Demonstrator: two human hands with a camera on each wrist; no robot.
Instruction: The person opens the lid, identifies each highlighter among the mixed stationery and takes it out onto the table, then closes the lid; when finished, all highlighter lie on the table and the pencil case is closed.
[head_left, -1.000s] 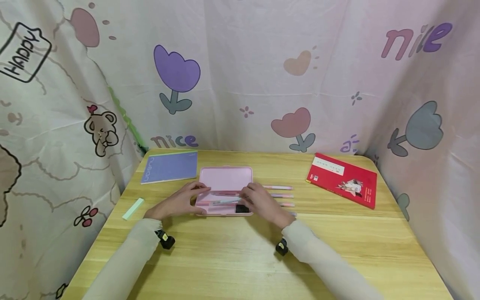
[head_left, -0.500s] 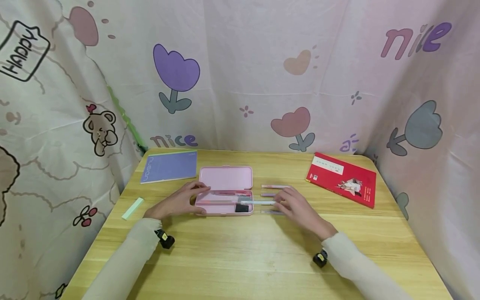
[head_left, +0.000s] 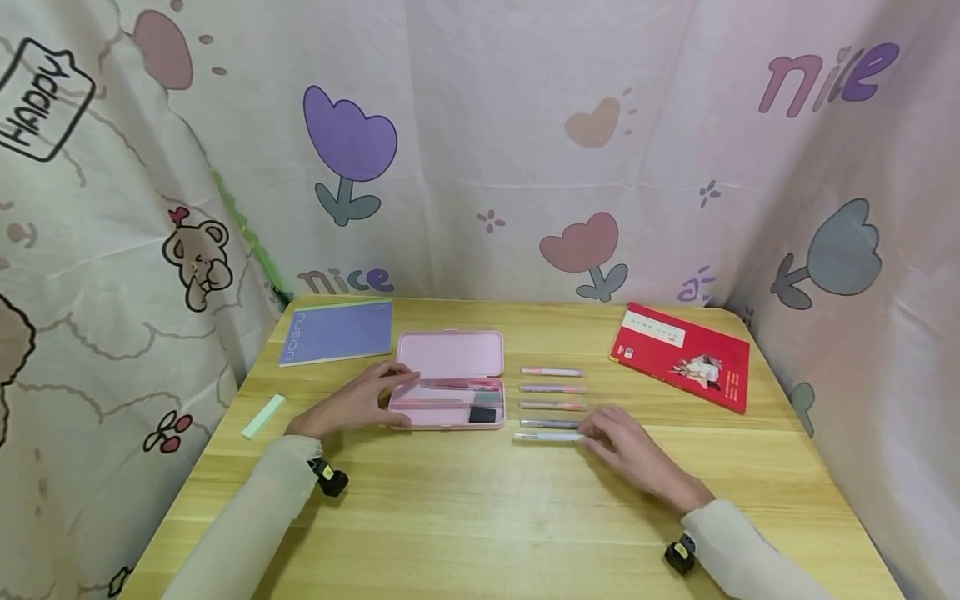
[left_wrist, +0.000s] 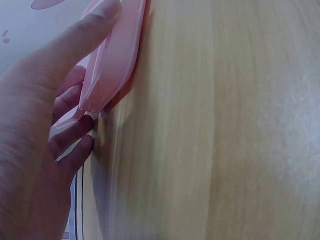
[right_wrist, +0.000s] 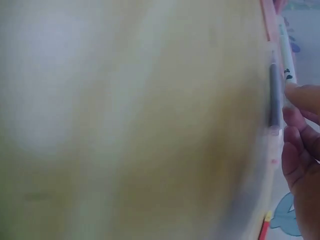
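A pink pencil case point(head_left: 450, 353) lies with its lid folded back in the middle of the table. My left hand point(head_left: 363, 402) grips its left end, thumb at the near edge and fingers farther back; the left wrist view shows the thumb on the pink wall point(left_wrist: 120, 55). Inside the case are a thin red pen point(head_left: 461, 384), a grey block point(head_left: 487, 397) and a black block point(head_left: 482, 414). My right hand point(head_left: 641, 454) pinches the right end of a white pen point(head_left: 546, 437), nearest me in a row of pens. Just behind it lies a dark-tinted pen point(head_left: 550, 423).
Farther back in the row are an orange-tinted pen point(head_left: 553, 407), a purple-tinted pen point(head_left: 552, 388) and a pale pen point(head_left: 551, 372). A blue notebook point(head_left: 341, 333) lies back left, a red book point(head_left: 682, 358) back right. A pale green strip point(head_left: 264, 416) is on the left.
My right hand has lifted the white pen out of the pencil case and carried it right and nearer to me, to the near side of the row. My left hand has stayed on the case.
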